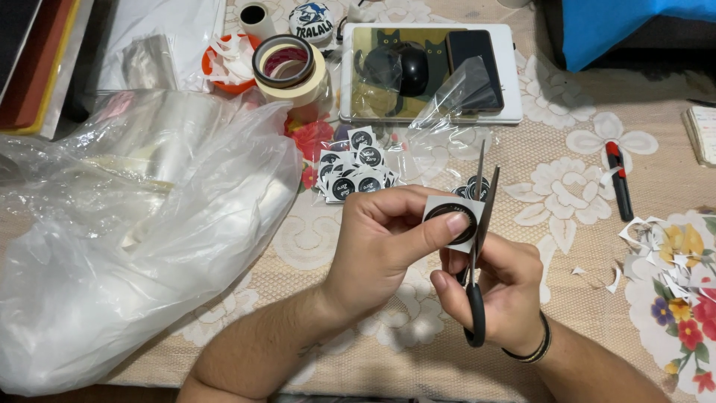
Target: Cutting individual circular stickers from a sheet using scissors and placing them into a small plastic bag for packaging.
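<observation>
The left hand (380, 239) pinches a round black sticker on white paper (452, 219) upright above the tabletop (567, 149), its right edge between the open blades of black-handled scissors (477, 246) gripped by the right hand (500, 291), blades pointing away.

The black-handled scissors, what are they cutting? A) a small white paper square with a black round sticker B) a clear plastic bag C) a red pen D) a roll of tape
A: the black-handled scissors in the right hand have blades beside the small white paper square with a black round sticker, pinched by the left hand.
</observation>
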